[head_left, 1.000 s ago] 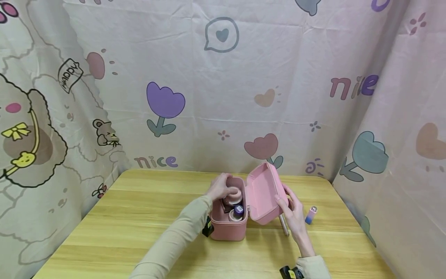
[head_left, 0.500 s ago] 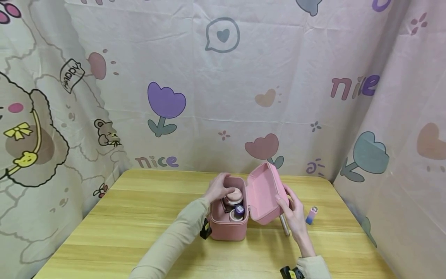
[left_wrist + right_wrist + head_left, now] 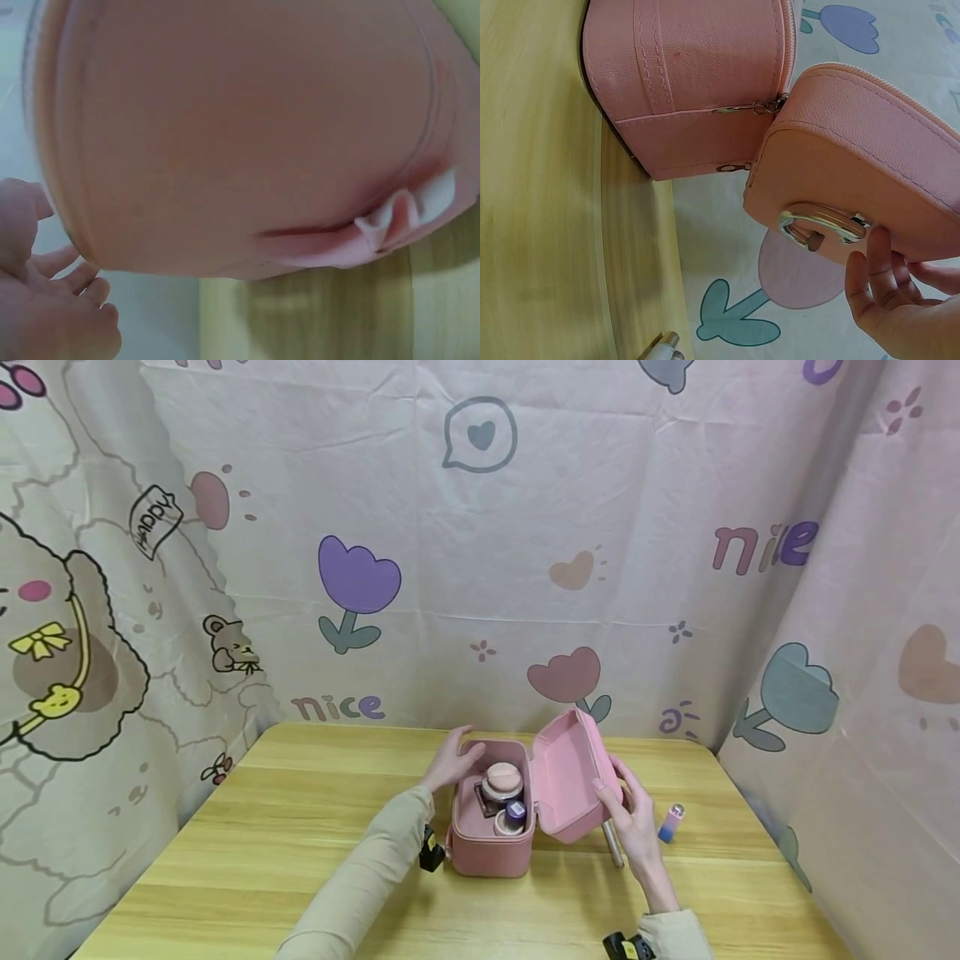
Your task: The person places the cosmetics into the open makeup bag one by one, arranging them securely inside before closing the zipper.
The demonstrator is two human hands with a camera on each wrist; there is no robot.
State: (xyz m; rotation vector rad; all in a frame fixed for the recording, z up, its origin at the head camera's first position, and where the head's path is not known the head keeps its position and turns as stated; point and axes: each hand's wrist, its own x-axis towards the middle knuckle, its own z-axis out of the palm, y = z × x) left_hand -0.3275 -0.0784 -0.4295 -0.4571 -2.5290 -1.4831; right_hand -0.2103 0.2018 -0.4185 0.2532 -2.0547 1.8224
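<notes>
A pink cosmetic case (image 3: 491,857) stands on the table with its lid (image 3: 567,777) swung out to the right. My right hand (image 3: 633,817) holds that lid, thumb at its edge and fingers on the outer side, near the handle (image 3: 821,225). At the case's back left rim is my left hand (image 3: 450,764), fingers spread and nothing in them; in the left wrist view the hand (image 3: 52,292) shows beyond the case wall. Inside the case, a beige puff (image 3: 503,777) sits on a round container. A small purple-capped bottle (image 3: 515,812) and a dark flat item (image 3: 485,802) lie around it.
A slim silver tube (image 3: 612,845) lies on the wooden table (image 3: 300,827) just below the lid. Farther right is a small pink-and-blue tube (image 3: 671,823). A printed curtain (image 3: 480,568) hangs behind the table and along both sides.
My left hand has let go of the puff and drawn back left to the case rim. The puff now sits uncovered on the round container. The right hand and lid have stayed put.
</notes>
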